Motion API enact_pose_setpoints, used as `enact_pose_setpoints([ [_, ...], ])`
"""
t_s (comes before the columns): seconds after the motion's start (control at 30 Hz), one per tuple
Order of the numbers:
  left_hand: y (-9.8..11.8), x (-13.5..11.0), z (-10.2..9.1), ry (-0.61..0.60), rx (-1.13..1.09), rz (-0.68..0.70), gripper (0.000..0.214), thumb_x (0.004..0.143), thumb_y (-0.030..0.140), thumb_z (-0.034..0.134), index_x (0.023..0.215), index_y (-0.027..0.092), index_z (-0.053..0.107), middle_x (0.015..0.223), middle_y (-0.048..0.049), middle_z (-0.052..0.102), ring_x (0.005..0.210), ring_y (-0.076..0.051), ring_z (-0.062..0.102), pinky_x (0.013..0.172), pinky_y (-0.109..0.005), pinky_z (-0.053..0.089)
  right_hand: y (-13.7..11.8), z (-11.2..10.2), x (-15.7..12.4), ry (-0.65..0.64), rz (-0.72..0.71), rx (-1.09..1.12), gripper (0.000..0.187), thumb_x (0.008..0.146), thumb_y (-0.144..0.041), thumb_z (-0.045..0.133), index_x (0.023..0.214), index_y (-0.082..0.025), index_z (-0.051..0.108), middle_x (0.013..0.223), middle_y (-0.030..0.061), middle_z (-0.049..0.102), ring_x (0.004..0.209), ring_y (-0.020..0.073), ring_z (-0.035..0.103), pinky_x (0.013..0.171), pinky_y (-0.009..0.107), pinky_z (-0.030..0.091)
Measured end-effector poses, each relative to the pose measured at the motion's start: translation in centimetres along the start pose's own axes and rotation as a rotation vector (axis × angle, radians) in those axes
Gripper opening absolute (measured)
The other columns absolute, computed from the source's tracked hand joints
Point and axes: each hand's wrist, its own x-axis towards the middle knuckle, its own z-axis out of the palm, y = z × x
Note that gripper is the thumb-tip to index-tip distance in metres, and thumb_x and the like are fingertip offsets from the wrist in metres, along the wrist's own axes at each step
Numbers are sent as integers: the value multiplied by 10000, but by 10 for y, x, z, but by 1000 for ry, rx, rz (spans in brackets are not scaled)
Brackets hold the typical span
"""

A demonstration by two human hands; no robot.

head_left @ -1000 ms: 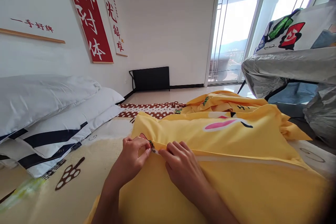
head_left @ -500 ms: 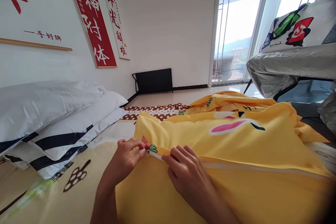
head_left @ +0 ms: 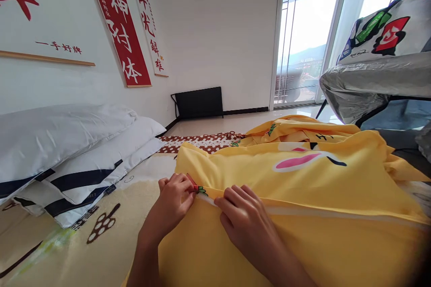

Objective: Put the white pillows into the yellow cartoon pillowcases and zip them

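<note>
Left grip (head_left: 175,199) and right grip (head_left: 245,213) pinch one yellow cover (head_left: 242,168) along one strip (head_left: 303,211).

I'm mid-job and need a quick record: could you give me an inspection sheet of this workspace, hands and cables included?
Surface: cream printed fabric blanket
Job's things: yellow printed fabric cover with a narrow white strip along it
Clutter: white fabric pillows with navy stripes, piled on the left
Hands: left hand pinches the cover at the strip; right hand pinches it farther right
Cables: none clearly identifiable
Surroundings: red hanging scroll with white characters, black flat panel, glass sliding door
</note>
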Motion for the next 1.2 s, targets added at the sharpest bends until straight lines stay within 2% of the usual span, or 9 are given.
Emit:
enact_pose_setpoints([
  [0.2, 2, 1, 0, -13, 0, -24, 224, 892, 259, 403, 796, 223, 602, 896, 8, 578, 933, -175, 525, 861, -388, 241, 0, -1, 0, -2, 9, -3, 242, 778, 13, 434, 648, -183, 495, 661, 9, 488, 640, 144, 396, 651, 278, 261],
  [0.5, -10, 14, 4, 59, 172, -219, 183, 784, 199, 431, 619, 173, 504, 779, -18, 579, 848, -192, 527, 813, -406, 259, 0, 0, -1, -27, -2, -1, 237, 771, 18, 446, 673, -182, 526, 677, 8, 503, 659, 147, 419, 661, 282, 276],
  [0.73, -12, 17, 7, 112, 280, -237, 187, 769, 199, 429, 592, 179, 487, 784, -46, 595, 885, -238, 535, 789, -427, 257, 0, 1, -1, -48, -2, -6, 246, 773, 17, 444, 679, -189, 540, 680, 10, 515, 652, 149, 418, 661, 283, 283],
  [0.97, -15, 12, 0, 12, 82, -151, 287, 865, 393, 436, 666, 188, 462, 724, 23, 567, 755, -178, 523, 808, -385, 267, 1, -3, 0, -16, 3, 6, 248, 776, 19, 437, 687, -186, 545, 668, 9, 500, 650, 148, 416, 656, 276, 275],
  [1.1, -14, 12, 0, -93, 21, -116, 304, 909, 365, 371, 672, 192, 450, 669, 47, 565, 686, -163, 510, 798, -365, 265, 1, -4, 1, -19, -7, -10, 249, 784, 16, 434, 675, -184, 536, 670, 11, 497, 653, 150, 409, 659, 280, 280],
  [1.2, -13, 12, 2, -118, 0, -85, 276, 918, 312, 346, 716, 203, 498, 704, 48, 601, 706, -164, 527, 813, -365, 260, 1, -4, 1, -20, -12, -20, 254, 786, 18, 434, 663, -184, 527, 664, 11, 490, 650, 150, 407, 656, 282, 282],
])
